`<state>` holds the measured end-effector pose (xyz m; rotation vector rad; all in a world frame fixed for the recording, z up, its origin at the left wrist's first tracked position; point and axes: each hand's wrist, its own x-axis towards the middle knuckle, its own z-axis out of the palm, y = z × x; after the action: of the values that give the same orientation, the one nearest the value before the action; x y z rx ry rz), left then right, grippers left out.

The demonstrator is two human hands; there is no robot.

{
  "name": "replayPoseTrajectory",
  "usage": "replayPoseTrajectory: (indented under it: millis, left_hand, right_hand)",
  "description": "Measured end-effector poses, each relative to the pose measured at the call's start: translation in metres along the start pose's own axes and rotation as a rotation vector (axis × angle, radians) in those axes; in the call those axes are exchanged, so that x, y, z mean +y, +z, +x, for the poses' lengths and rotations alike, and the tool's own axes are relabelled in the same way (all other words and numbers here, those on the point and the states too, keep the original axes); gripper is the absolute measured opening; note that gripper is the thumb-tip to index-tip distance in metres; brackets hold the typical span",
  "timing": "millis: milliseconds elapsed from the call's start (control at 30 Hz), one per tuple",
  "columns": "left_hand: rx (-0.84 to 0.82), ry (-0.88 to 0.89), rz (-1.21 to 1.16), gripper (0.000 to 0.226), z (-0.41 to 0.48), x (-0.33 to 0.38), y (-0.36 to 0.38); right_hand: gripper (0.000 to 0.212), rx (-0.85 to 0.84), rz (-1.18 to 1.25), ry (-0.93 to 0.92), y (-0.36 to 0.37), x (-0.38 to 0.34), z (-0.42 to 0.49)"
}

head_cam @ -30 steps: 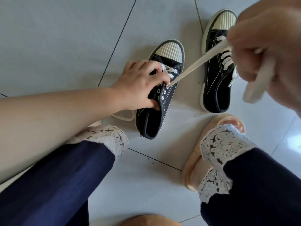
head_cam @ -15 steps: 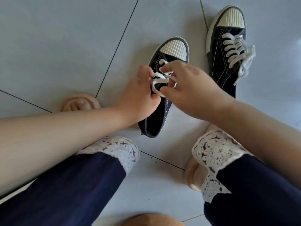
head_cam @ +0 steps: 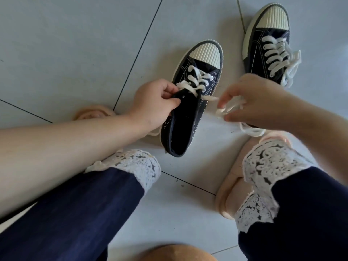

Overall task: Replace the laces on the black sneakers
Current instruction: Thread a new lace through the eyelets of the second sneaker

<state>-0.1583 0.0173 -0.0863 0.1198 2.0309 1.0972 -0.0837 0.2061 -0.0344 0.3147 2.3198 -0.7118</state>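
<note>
- Head view: the nearer black canvas sneaker with a ribbed white toe cap (head_cam: 188,117) lies on the grey tiled floor (head_cam: 75,53), between the two hands and in front of the knees.
- The flat white lace (head_cam: 195,80) crosses only the rows of eyelets close to the toe. The eyelets toward the heel are empty, so I judge the lacing is about half done on this shoe.
- The left hand (head_cam: 154,106) pinches the left eyelet edge of the sneaker with thumb and curled fingers, and this keeps the shoe steady.
- The right hand (head_cam: 252,102) is just beside the shoe, and its fingers (head_cam: 225,99) are closed around a loose bunch of the lace end. The tip of the lace I cannot make out.
- To do this step well, the right hand should find the tip, keep the lace flat and untwisted, and pass it through the next free eyelet while the left hand opens that edge.
- Both ends should then be pulled evenly.
- The second black canvas sneaker (head_cam: 253,53) stands farther away, on the right, fully laced.
</note>
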Motion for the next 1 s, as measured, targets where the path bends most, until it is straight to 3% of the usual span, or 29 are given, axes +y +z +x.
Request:
replayPoseTrajectory:
  millis: [100, 233, 433, 600, 1000]
  left_hand:
    - [-0.040, -0.068, -0.103, 0.025, 0.000, 0.001, 0.000]
    - [-0.045, -0.184, -0.203, 0.025, 0.002, 0.003, -0.001]
    - [-0.065, -0.343, -0.386, 0.022, 0.000, 0.011, 0.001]
    - [-0.021, -0.428, -0.524, 0.025, -0.002, 0.014, 0.006]
    - [-0.001, -0.444, -0.515, 0.021, -0.004, 0.009, 0.005]
  right_hand:
    - [0.052, 0.044, 0.063, 0.107, -0.011, 0.004, -0.003]
    - [0.033, 0.157, 0.272, 0.128, -0.011, -0.003, 0.004]
    - [0.027, 0.368, 0.630, 0.028, 0.010, -0.033, 0.007]
    - [0.024, 0.390, 0.569, 0.052, 0.037, -0.047, 0.023]
    - [0.026, 0.469, 0.480, 0.068, 0.051, -0.043, 0.022]
